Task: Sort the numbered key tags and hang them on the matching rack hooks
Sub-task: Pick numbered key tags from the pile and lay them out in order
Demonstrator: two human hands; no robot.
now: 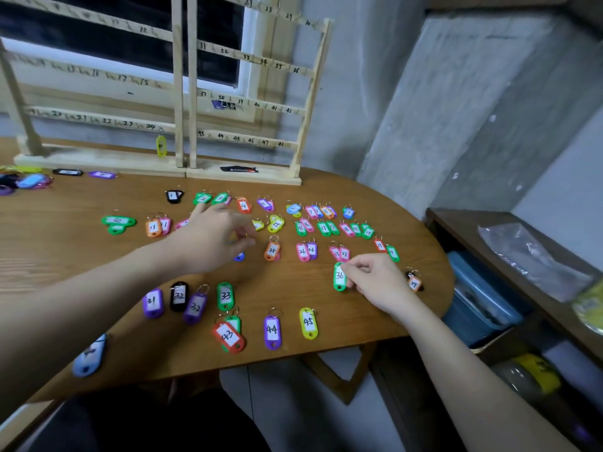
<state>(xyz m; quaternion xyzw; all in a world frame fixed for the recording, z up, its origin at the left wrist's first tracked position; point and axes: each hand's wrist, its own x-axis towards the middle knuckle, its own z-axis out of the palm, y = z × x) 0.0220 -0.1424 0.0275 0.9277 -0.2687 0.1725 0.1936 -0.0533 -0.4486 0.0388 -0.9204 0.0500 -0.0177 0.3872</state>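
On the wooden counter (65, 243), our right hand (375, 282) is pinching green tag 36 (338, 278); our left hand (215, 239) is hovering, fingers loosely curled, beneath the rack (192, 93).

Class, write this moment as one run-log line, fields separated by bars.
phase: sorting | right hand: pinching green tag 36 on table | left hand: over middle rows, grip unclear | rack: one yellow tag hung

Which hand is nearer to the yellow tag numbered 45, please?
The right hand: it is just above and right of the yellow tag 45, pinching green tag 36. The left hand is farther up-left.
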